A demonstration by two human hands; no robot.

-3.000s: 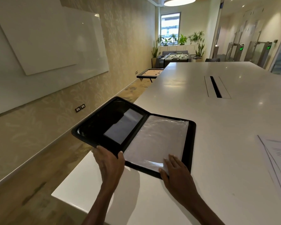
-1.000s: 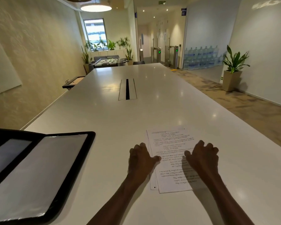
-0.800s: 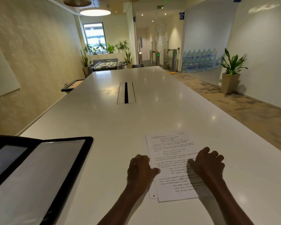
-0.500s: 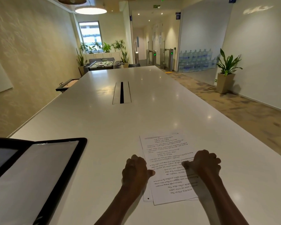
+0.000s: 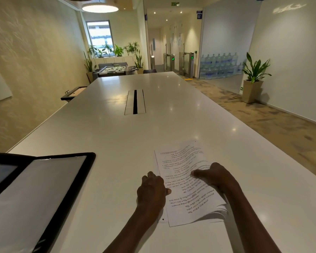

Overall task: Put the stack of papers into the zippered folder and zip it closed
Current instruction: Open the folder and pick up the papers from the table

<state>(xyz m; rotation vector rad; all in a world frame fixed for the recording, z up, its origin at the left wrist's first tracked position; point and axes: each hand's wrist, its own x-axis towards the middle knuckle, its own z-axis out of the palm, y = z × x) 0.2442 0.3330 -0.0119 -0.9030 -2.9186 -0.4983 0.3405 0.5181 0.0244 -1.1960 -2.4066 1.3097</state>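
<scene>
A stack of printed papers [image 5: 185, 181] lies on the white table [image 5: 117, 139] in front of me. Its right edge is raised off the table. My right hand [image 5: 214, 177] grips that right edge, thumb on top of the sheets. My left hand [image 5: 151, 190] holds the left edge with curled fingers, thumb on the top sheet. The black zippered folder [image 5: 44, 189] lies open flat at the lower left, a clear plastic sleeve facing up, well apart from both hands.
A cable slot [image 5: 135, 102] sits in the middle of the long table. The table's right edge borders carpeted floor with a potted plant [image 5: 254, 77]. A foosball table [image 5: 115, 69] and plants stand at the far end.
Both hands left the open folder and moved right to the papers. In the last half second the right hand has lifted the stack's right edge off the table.
</scene>
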